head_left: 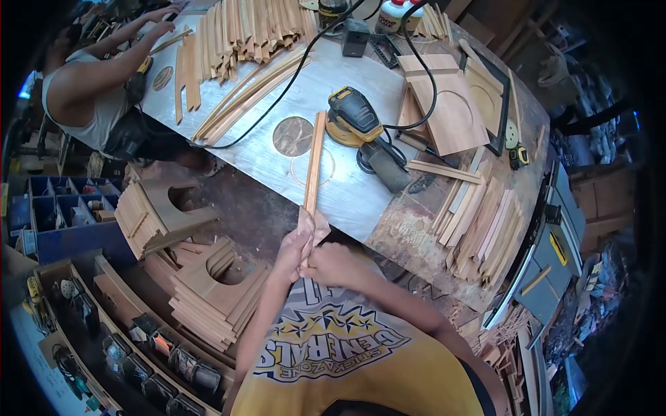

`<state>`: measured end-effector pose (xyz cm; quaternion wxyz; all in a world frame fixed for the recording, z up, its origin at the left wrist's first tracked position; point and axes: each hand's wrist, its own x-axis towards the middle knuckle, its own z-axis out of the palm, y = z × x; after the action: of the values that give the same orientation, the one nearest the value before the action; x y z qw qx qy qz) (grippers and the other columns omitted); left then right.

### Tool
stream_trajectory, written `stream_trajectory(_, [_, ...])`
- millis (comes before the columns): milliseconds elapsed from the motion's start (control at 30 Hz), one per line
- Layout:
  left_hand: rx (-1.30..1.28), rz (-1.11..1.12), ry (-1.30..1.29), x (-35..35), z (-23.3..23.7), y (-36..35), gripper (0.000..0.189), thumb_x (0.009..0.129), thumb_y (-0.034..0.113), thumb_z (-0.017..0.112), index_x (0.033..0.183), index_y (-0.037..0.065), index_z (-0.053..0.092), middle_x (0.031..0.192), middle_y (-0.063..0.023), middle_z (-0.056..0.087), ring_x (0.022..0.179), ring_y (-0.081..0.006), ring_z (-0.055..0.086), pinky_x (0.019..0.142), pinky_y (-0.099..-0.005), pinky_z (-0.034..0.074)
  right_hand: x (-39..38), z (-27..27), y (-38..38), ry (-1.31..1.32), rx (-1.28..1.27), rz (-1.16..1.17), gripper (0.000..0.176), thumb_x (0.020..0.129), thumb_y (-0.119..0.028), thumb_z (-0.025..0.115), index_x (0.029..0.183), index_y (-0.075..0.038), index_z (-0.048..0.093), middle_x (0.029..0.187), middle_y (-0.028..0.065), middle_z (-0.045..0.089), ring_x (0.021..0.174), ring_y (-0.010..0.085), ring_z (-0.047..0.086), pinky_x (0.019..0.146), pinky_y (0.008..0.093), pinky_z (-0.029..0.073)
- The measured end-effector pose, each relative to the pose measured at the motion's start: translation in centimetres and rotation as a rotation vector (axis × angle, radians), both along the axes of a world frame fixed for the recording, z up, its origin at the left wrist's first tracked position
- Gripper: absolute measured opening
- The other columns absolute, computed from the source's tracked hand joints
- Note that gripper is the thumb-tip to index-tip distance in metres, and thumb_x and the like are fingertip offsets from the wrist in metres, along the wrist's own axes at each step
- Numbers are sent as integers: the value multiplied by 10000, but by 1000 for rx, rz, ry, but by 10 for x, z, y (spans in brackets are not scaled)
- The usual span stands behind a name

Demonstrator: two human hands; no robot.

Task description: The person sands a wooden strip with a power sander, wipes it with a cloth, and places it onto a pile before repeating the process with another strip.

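Note:
A narrow wooden strip (316,159) points away from my body, its far end over the metal-topped table. My left hand (293,251) is closed around the strip, with a pale, creased sheet (320,227) wrapped about the wood at the fingers. It looks like sandpaper, but I cannot be sure. Just below, my right hand (331,265) is closed at the strip's near end, close to my shirt. Beyond the strip, a yellow and black power sander (355,114) rests on the metal sheet (263,163).
Bundled wooden strips (253,31) lie at the back; more strips (485,229) are on the right. Flat wooden panels (447,111) sit behind the sander. A black cable (277,93) crosses the table. Cut boards (215,295) are stacked at lower left. Another person (90,90) works at far left.

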<state>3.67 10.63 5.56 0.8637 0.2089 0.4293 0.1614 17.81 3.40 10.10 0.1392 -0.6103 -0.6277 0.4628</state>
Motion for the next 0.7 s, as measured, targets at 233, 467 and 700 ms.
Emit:
stream_trajectory(233, [492, -185, 613, -3, -25, -22, 540, 1090, 510, 509, 814, 53, 586, 586, 7, 501, 432, -104, 494, 402, -292, 371, 138, 31, 125, -557, 629, -503, 655, 817, -368, 828, 1363, -81, 605, 1240, 227, 617, 1112, 404, 642, 918, 481, 530])
stream_trajectory(467, [305, -201, 386, -52, -81, -42, 477, 1092, 514, 518, 953, 73, 638, 724, 51, 557, 609, -62, 512, 544, -234, 419, 171, 25, 201, -680, 281, -484, 839, 710, -328, 842, 1478, -259, 510, 1208, 299, 583, 1061, 491, 652, 930, 515, 551])
stream_trajectory(700, [500, -189, 348, -63, -85, 4, 277, 1058, 233, 589, 1199, -5, 608, 1026, -73, 683, 951, -155, 642, 872, -328, 519, 157, 44, 179, -663, 265, -468, 828, 682, -283, 762, 1471, -293, 512, 1188, 276, 599, 1041, 493, 664, 925, 538, 553])
